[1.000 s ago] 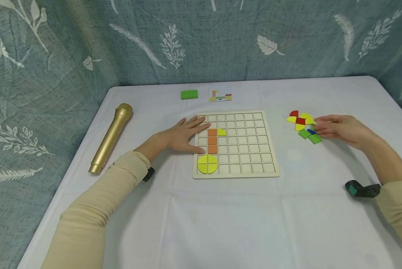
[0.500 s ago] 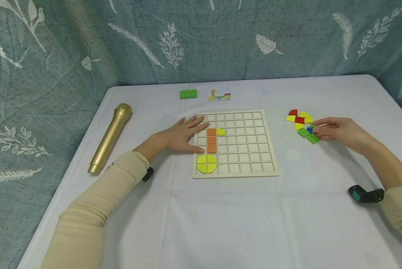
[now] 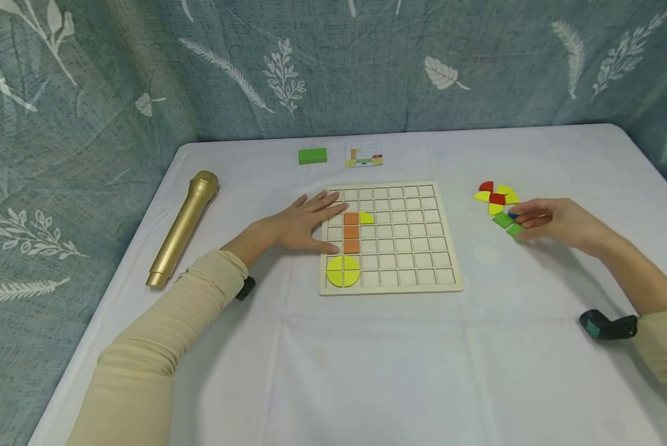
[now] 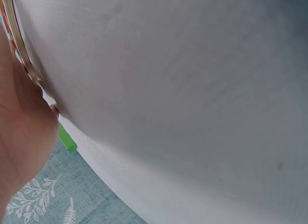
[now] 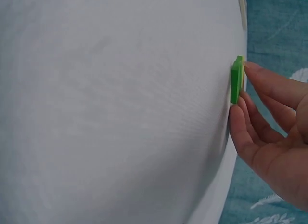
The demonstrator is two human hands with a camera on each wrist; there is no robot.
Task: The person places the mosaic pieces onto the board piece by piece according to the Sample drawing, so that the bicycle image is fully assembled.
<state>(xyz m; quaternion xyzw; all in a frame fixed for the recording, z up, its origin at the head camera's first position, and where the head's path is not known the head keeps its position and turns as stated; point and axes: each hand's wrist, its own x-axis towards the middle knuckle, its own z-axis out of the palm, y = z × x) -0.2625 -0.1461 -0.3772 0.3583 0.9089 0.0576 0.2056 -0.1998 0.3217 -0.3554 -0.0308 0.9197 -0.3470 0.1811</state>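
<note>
My left hand (image 3: 305, 226) lies with fingers spread over the left edge of a wooden grid board (image 3: 422, 248). On the board are orange square tiles (image 3: 352, 233) in a column, a yellow quarter-circle (image 3: 367, 218) beside the top one, and a yellow circle (image 3: 343, 271) of quarter pieces. My right hand (image 3: 562, 224) is at the loose pieces to the right, its thumb and fingers bent about a green tile (image 5: 235, 82). Another green tile (image 3: 503, 219) lies beside it, and a blue piece (image 3: 513, 215) shows partly under the fingers. Red pieces (image 3: 497, 199) and yellow pieces (image 3: 512, 197) lie just beyond.
A gold microphone (image 3: 183, 229) lies on the left of the white-covered table (image 3: 366, 371). Behind the board are a green block (image 3: 313, 156) and a pattern card (image 3: 363, 154). A patterned curtain (image 3: 366, 68) hangs at the back.
My right hand has shifted slightly left and nearer, its fingers now covering most of the blue piece. The nearest green tile has slid a little left. My left hand stays put.
</note>
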